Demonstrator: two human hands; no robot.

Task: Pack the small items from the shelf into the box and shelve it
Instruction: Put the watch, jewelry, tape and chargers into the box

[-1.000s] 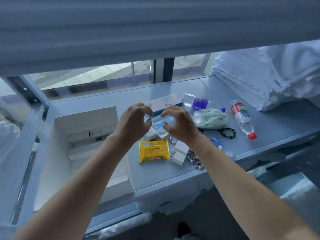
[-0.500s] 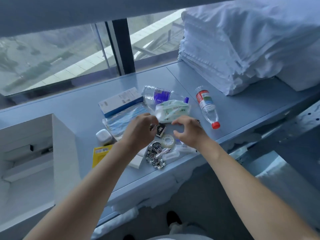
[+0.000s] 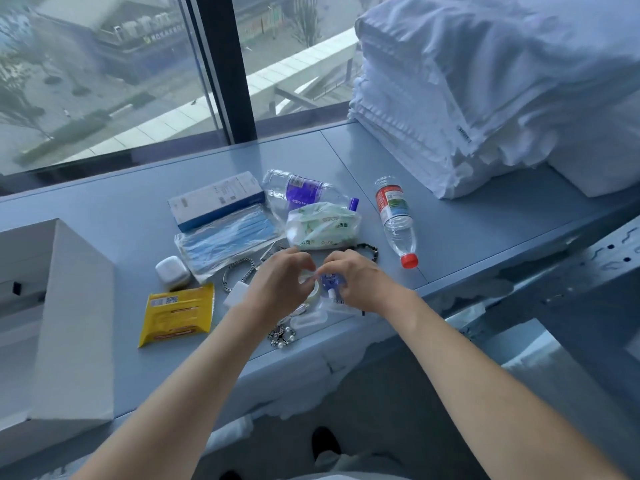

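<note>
While box (image 3: 76, 327) sits open, contents seemingly white inserts.

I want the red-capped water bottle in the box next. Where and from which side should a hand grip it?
Grip the red-capped water bottle from above, across its clear middle between label and cap. It lies on its side, cap toward the shelf edge, with bare shelf on both flanks, so fingers can probably close round the barrel.

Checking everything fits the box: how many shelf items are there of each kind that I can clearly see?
Bottles: 2
Packets: 3
Cartons: 1
Earbud cases: 1
Bracelets: 2
Total: 9; small pieces under the hands unclear.
</note>
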